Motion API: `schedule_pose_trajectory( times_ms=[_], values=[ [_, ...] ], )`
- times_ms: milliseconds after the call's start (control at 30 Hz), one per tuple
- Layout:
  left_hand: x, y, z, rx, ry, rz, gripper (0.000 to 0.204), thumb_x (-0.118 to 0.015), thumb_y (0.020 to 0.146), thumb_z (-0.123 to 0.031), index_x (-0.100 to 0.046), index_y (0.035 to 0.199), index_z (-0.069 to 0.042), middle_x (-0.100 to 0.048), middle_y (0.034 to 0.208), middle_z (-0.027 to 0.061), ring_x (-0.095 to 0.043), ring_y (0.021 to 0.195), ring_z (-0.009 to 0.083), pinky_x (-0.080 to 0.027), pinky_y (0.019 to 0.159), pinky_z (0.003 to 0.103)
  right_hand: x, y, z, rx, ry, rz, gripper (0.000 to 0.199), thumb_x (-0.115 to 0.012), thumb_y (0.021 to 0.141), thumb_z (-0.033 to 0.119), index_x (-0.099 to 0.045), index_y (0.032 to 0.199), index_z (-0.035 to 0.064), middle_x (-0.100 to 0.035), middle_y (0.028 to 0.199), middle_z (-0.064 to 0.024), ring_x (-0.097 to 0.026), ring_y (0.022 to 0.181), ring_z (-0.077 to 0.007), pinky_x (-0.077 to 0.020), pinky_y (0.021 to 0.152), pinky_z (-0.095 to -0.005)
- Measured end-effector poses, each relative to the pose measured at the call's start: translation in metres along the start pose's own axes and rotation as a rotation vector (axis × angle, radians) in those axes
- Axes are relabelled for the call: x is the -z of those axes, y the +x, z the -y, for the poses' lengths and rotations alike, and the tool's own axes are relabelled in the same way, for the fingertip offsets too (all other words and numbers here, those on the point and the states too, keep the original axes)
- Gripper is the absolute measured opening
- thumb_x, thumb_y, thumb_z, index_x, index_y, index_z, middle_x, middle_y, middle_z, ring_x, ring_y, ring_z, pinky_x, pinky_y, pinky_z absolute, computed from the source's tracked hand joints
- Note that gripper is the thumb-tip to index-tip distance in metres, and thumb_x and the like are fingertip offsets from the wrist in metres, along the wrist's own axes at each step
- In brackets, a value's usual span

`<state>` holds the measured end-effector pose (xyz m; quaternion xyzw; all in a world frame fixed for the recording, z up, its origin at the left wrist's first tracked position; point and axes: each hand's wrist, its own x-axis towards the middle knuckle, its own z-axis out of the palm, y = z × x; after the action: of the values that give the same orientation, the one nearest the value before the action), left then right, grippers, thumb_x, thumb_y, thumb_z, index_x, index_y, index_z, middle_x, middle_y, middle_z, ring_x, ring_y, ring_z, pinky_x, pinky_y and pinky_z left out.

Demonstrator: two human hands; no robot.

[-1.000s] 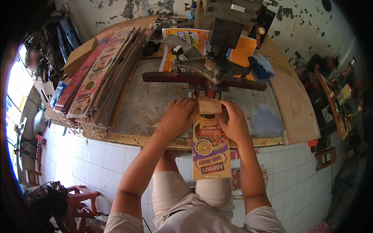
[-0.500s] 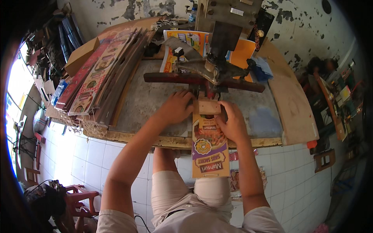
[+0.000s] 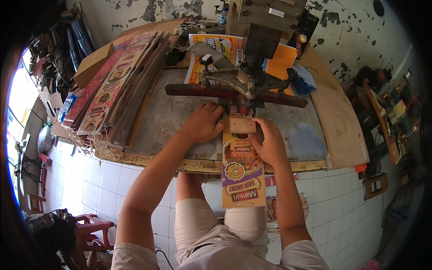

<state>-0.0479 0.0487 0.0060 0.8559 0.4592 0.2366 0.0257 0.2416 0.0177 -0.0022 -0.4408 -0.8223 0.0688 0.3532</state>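
Your left arm (image 3: pixel 157 177) slanted inward, your right arm (image 3: pixel 289 195) ran nearly straight ahead. Left hand (image 3: pixel 202 122): palm down, fingers bent, thumb apart. Right hand (image 3: pixel 271 143) was turned inward, thumb and index curved, tips near each other.

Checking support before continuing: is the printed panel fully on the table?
Only partly on: the printed panel extends past the table's front edge, its near end sticking out.
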Motion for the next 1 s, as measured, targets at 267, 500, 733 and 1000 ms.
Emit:
schedule_pose_trajectory(
  times_ms=[267, 500, 733, 1000],
  values=[
    [0.003, 0.0, -0.005, 0.034, -0.007, 0.039, 0.046, -0.053, 0.102, -0.032, -0.059, 0.133, 0.0, -0.065, 0.137, 0.0309, -0.058, 0.135, 0.0468, -0.043, 0.118, 0.058, 0.001, 0.0, 0.0, 0.007, 0.004, -0.005, 0.05, -0.08, 0.097, 0.016, -0.061, 0.142, 0.008, -0.07, 0.129, -0.0189, -0.067, 0.119, -0.0427, -0.055, 0.102, -0.0536],
    [-0.002, -0.028, -0.012, 0.084, -0.12, -0.081, 0.059, -0.055, 0.104, -0.027, -0.054, 0.155, 0.002, -0.057, 0.157, 0.0308, -0.052, 0.149, 0.0463, -0.041, 0.124, 0.056, 0.002, 0.0, 0.004, 0.04, 0.069, -0.061, 0.05, -0.087, 0.094, 0.021, -0.066, 0.137, 0.0064, -0.069, 0.135, -0.016, -0.068, 0.122, -0.0411, -0.0563, 0.103, -0.0523],
    [-0.001, -0.053, -0.077, 0.073, -0.257, -0.168, 0.051, -0.06, 0.107, -0.025, -0.064, 0.149, 0.004, -0.06, 0.158, 0.0265, -0.054, 0.148, 0.044, -0.04, 0.126, 0.052, -0.004, -0.004, -0.012, 0.043, 0.142, -0.064, 0.048, -0.09, 0.093, 0.024, -0.071, 0.134, 0.006, -0.071, 0.135, -0.0155, -0.068, 0.124, -0.0396, -0.0569, 0.103, -0.0509],
    [0.022, -0.101, -0.114, 0.191, -0.443, -0.151, 0.043, -0.062, 0.106, -0.025, -0.072, 0.14, 0.0, -0.073, 0.143, 0.0195, -0.066, 0.133, 0.04, -0.042, 0.121, 0.055, 0.024, -0.053, 0.015, 0.075, 0.296, 0.024, 0.047, -0.094, 0.088, 0.019, -0.074, 0.129, 0.0055, -0.072, 0.132, -0.0135, -0.072, 0.117, -0.0364, -0.0595, 0.098, -0.0449]
  ],
)
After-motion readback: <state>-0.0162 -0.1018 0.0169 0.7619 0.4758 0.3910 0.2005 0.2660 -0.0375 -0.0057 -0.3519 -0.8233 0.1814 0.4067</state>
